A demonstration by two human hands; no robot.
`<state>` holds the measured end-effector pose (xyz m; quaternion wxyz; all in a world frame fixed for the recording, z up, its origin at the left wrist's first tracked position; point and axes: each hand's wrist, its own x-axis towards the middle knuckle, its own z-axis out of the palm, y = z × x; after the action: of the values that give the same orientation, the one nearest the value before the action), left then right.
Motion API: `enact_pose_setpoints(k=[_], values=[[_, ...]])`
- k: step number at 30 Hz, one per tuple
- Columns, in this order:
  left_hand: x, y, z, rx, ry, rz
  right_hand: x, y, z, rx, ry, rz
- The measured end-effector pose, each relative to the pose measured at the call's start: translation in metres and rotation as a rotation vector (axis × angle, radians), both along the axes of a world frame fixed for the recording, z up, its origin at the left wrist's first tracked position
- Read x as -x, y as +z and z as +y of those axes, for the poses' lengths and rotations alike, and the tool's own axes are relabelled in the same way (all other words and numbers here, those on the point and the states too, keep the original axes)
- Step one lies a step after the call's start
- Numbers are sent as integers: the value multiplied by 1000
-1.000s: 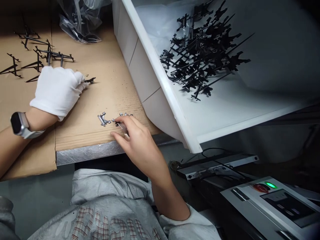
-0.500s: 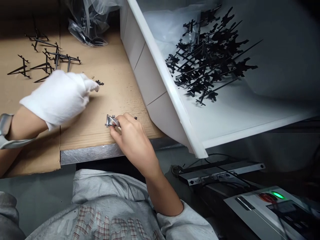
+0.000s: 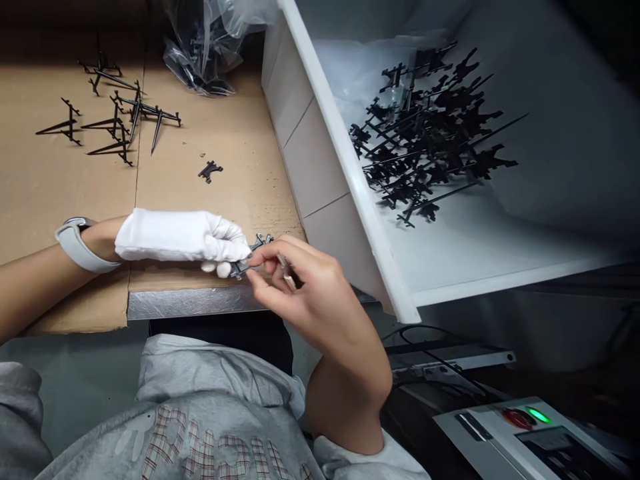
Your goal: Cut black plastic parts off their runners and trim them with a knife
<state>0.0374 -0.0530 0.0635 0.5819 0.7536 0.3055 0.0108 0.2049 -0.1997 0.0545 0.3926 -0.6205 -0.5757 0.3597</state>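
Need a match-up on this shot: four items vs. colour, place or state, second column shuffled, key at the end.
Column 1
1. Left hand
2. Right hand
3. Heap of black parts
4. Lit indicator on the control box

Column 2
A. Inside the white bin
B. Bare
C. Green
D. In a white glove

Pairs: 1-D, 2-B, 3-A, 4-C
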Motion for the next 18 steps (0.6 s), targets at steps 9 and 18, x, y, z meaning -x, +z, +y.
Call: enact_pose_setpoints(k=[9, 18], values=[[-3, 10, -8, 330, -219, 23, -6, 0, -9, 72, -154, 361], [-4, -5, -22, 488, -94, -186, -7, -2, -26, 37, -179, 490]])
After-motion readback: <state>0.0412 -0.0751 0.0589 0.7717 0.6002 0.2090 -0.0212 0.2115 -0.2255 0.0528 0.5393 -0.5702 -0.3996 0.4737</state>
